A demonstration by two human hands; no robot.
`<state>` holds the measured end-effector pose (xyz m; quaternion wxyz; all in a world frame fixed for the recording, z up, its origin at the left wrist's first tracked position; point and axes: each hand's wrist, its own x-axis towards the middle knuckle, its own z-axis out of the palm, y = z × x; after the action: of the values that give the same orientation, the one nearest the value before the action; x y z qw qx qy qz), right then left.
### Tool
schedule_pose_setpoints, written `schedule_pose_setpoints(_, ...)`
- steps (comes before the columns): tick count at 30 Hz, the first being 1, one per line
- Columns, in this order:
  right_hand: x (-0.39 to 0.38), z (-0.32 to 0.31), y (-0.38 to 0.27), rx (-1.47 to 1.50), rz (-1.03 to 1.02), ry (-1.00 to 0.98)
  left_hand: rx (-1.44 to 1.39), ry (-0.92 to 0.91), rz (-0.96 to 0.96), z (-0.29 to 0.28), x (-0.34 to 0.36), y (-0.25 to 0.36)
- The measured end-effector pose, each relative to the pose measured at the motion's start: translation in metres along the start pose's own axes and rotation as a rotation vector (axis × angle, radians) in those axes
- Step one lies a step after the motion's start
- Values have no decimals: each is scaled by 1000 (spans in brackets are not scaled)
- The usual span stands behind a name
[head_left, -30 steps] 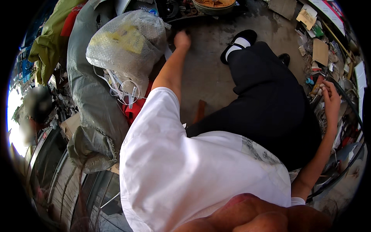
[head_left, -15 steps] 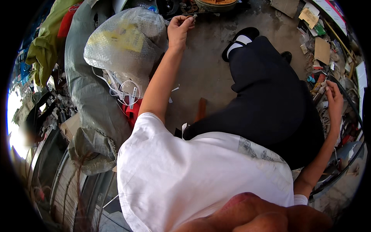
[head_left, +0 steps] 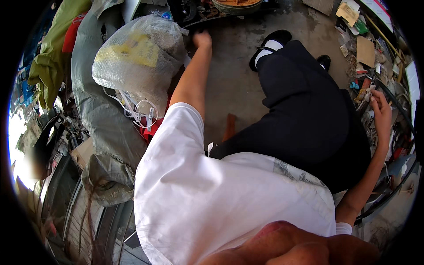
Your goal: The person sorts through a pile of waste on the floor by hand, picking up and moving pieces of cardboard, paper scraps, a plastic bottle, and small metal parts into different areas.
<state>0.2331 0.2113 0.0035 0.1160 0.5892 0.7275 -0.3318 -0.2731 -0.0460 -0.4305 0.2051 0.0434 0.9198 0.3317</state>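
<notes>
My left hand (head_left: 202,39) reaches to the far edge of a bubble-wrap bundle (head_left: 137,53) with yellow inside, beside a dark low tray (head_left: 207,18); its fingertips are in shadow and hard to make out. White cords with tags (head_left: 148,112) hang below the bundle, over red material (head_left: 151,131). My right hand (head_left: 379,104) is at the right, fingers curled on a small pale scrap (head_left: 369,92), over a pile of mixed debris (head_left: 357,70).
My black-trousered legs (head_left: 300,115) lie across the concrete floor (head_left: 234,75), near a wooden piece (head_left: 229,126). Grey sacking (head_left: 95,110) and olive cloth (head_left: 51,66) line the left. A round container with orange top (head_left: 236,6) stands at the back. A black hose (head_left: 397,112) curves at the right.
My left hand rose with pinched fingers half a second ago and is now lower again, beside the bundle's edge. My right hand shifted slightly upward from a second ago.
</notes>
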Motion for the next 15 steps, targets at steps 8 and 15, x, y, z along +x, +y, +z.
schedule_pose_setpoints(8,-4,0,8,43,28,32,330,-22,-241,25,2,30)
schedule_pose_setpoints(15,-4,-5,8,18,79,32,239,-129,-65,11,-50,9)
